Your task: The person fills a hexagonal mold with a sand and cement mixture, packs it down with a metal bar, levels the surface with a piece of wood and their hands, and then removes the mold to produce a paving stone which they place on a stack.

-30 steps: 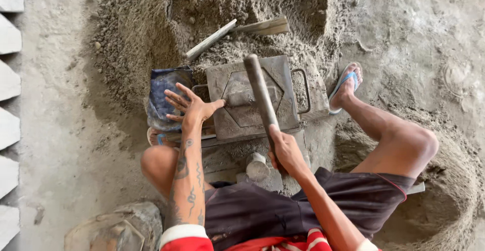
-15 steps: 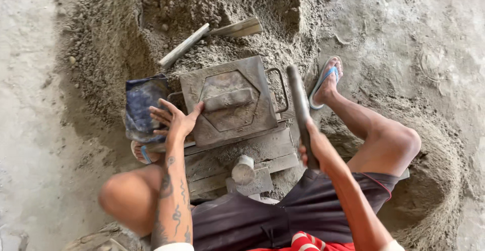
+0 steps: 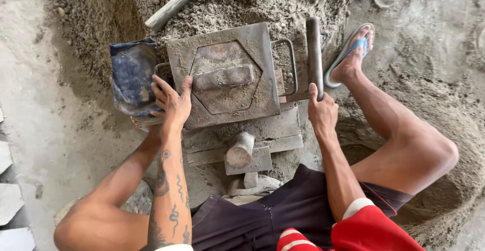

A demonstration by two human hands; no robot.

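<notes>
A square metal mould (image 3: 228, 74) with a hexagonal press plate and a bar handle on top rests on wooden boards (image 3: 268, 132) in front of me. My left hand (image 3: 172, 102) lies on the mould's left edge, fingers spread over its side handle. My right hand (image 3: 321, 112) grips the lower end of a thick dark rod (image 3: 314, 54), which lies to the right of the mould, pointing away from me beside its right handle.
A heap of damp grey sand mix (image 3: 262, 8) lies behind the mould, with a wooden-handled tool (image 3: 177, 2) stuck in it. A blue sack (image 3: 132, 76) sits left of the mould. My right foot in a blue sandal (image 3: 351, 54) rests at right. A short wooden tamper (image 3: 240, 150) lies near my lap.
My right hand has swung the rod from over the mould out to its right side. My left hand has moved down onto the mould's left edge. The view has shifted closer.
</notes>
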